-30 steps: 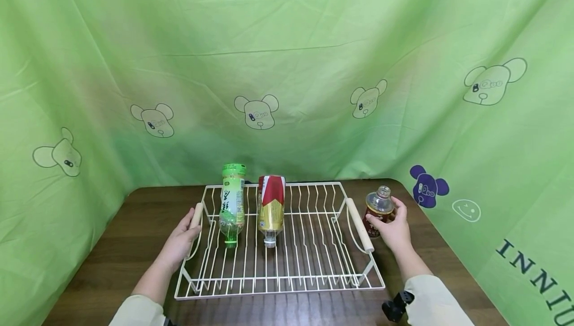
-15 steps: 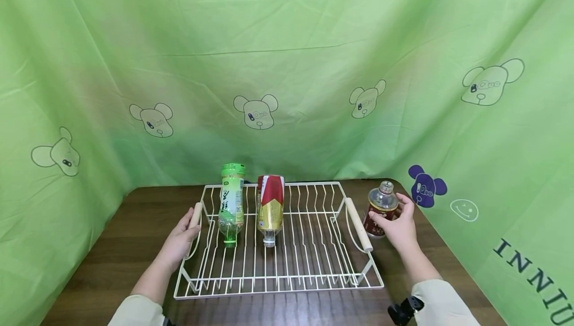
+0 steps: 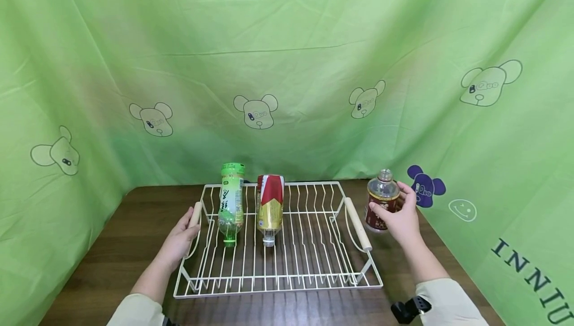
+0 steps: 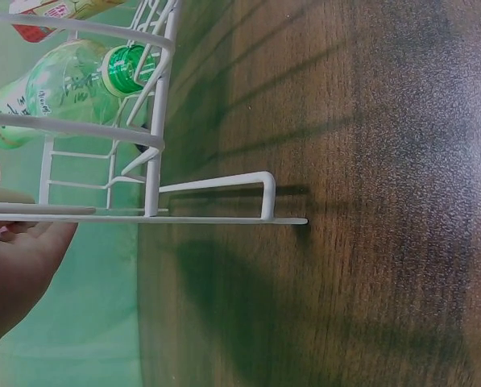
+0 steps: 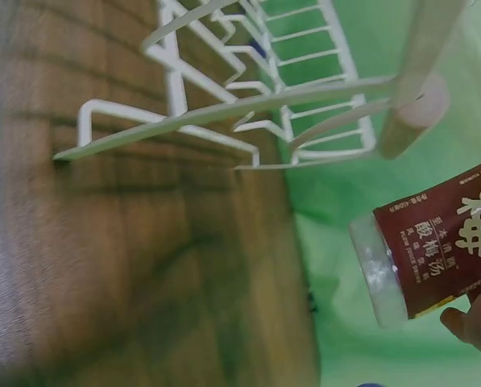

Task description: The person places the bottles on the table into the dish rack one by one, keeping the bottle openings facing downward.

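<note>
My left hand (image 3: 179, 241) grips the left wooden handle (image 3: 195, 215) of a white wire dish rack (image 3: 278, 292). In the left wrist view that hand (image 4: 22, 270) shows at the left edge. My right hand (image 3: 403, 219) holds a clear plastic bottle (image 3: 381, 206) with a dark red label, upright, right of the rack. Its neck shows no cap. In the right wrist view the bottle's base (image 5: 381, 278) looks raised off the table. Two bottles lean neck down in the rack: a green one (image 3: 231, 201) and a red and gold one (image 3: 271, 201).
The rack stands on a dark brown wooden table (image 3: 107, 261). Its right wooden handle (image 3: 358, 224) rises close to the held bottle. A green curtain (image 3: 287, 67) with bear prints hangs behind the table and along both sides.
My right hand has moved slightly right and up with the red-labelled bottle, turning it a little. My left hand stays on the handle; the rack and its two bottles have not moved.
</note>
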A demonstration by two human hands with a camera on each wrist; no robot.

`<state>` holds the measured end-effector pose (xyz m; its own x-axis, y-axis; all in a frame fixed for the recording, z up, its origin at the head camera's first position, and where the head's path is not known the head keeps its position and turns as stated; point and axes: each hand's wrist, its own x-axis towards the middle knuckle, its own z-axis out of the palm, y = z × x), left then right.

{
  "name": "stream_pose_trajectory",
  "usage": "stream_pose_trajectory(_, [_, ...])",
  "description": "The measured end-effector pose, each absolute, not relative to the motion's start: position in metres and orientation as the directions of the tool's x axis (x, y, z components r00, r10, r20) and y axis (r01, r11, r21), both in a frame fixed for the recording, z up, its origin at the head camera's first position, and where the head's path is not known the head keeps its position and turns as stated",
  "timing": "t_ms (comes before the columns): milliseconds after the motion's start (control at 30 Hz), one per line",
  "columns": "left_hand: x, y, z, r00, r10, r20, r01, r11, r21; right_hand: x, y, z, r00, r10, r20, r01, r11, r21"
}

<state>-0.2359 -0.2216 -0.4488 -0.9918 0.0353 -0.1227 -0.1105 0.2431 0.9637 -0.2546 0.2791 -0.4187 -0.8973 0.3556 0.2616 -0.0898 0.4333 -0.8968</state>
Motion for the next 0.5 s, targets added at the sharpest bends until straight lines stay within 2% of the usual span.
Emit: stream_pose_trajectory(500, [-0.234,-0.220,-0.445,-0.992,0.034,-0.126,-0.114,0.244,0.963,-0.252,0.265,-0.381,-0.922,0.252,0.293,-0.145,0.477,-0.867])
